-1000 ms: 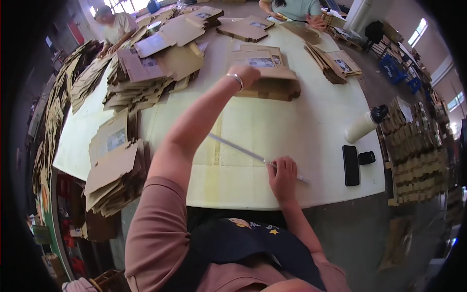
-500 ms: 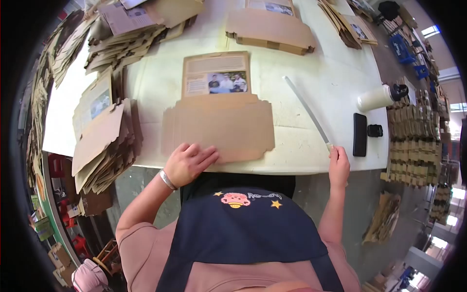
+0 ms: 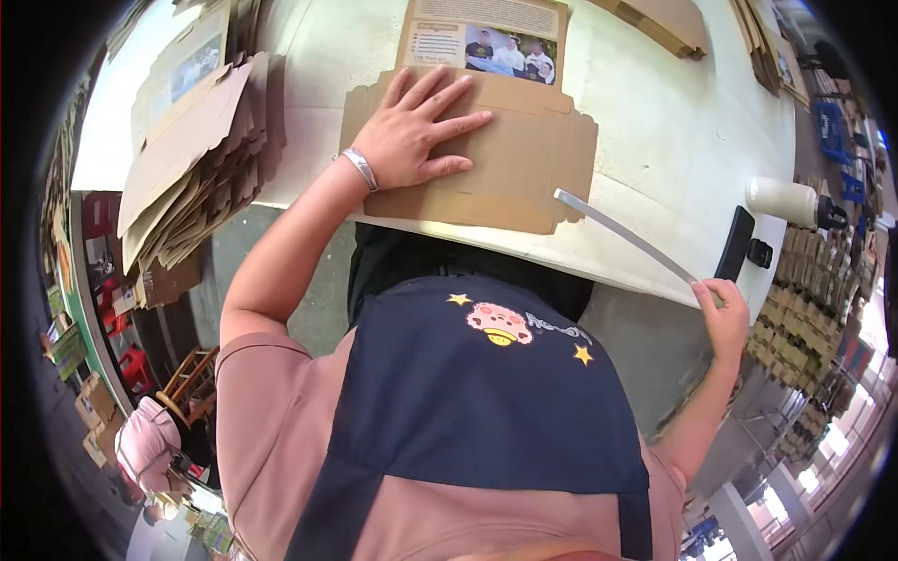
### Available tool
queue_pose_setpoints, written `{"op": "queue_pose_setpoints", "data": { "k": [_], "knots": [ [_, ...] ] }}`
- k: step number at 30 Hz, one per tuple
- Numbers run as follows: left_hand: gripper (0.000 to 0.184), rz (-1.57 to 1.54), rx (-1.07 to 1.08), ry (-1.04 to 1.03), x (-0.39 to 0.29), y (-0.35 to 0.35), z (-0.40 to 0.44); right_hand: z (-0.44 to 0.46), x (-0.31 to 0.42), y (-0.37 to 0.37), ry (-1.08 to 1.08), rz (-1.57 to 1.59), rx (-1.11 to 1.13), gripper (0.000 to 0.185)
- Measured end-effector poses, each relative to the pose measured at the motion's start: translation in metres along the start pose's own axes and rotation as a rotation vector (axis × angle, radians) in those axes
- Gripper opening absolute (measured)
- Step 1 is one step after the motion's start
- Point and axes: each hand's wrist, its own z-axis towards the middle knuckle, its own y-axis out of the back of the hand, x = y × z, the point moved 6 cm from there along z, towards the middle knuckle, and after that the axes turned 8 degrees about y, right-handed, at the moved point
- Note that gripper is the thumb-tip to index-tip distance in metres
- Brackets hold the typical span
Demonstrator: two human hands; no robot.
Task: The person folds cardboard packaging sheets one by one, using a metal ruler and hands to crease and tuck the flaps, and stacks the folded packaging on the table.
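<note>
My left hand (image 3: 416, 131) lies flat with its fingers spread on a brown cardboard sheet (image 3: 524, 154) at the table's near edge. The sheet has notched corners, and its upper panel carries printed text and a photo. At the right, my right hand (image 3: 721, 307) pinches one end of a thin, light grey strip (image 3: 636, 237). The strip's far end reaches left to the sheet's lower right corner; whether it touches the cardboard I cannot tell.
On the white table (image 3: 655, 140), a stack of folded cardboard (image 3: 192, 154) overhangs the left edge. More cardboard (image 3: 664, 19) lies at the back. A black phone (image 3: 734, 245) and a white bottle (image 3: 781, 200) are at the right. A person in pink (image 3: 147, 439) appears lower left.
The view has tilted down. A cardboard sheet came from the back pile to the near edge. My left hand moved from its lower edge onto its middle; the strip swung toward the sheet.
</note>
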Motion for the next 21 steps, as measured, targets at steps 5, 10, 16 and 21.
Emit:
{"op": "queue_pose_setpoints", "data": {
  "k": [5,10,16,21],
  "knots": [
    [0.067,0.000,0.001,0.016,-0.002,0.003,0.001,0.016,-0.015,-0.002,0.027,0.005,0.125,0.020],
    [0.070,-0.038,-0.009,0.049,-0.001,0.003,0.002,0.044,-0.017,-0.047,0.176,0.085,0.197,0.022],
    [0.071,-0.029,-0.009,0.096,-0.002,0.003,0.002,0.053,0.041,-0.103,0.153,0.282,0.257,0.031],
    [0.071,-0.053,-0.017,0.086,-0.001,0.003,0.003,0.057,0.096,-0.119,0.265,0.244,0.221,0.026]
  ]
}}
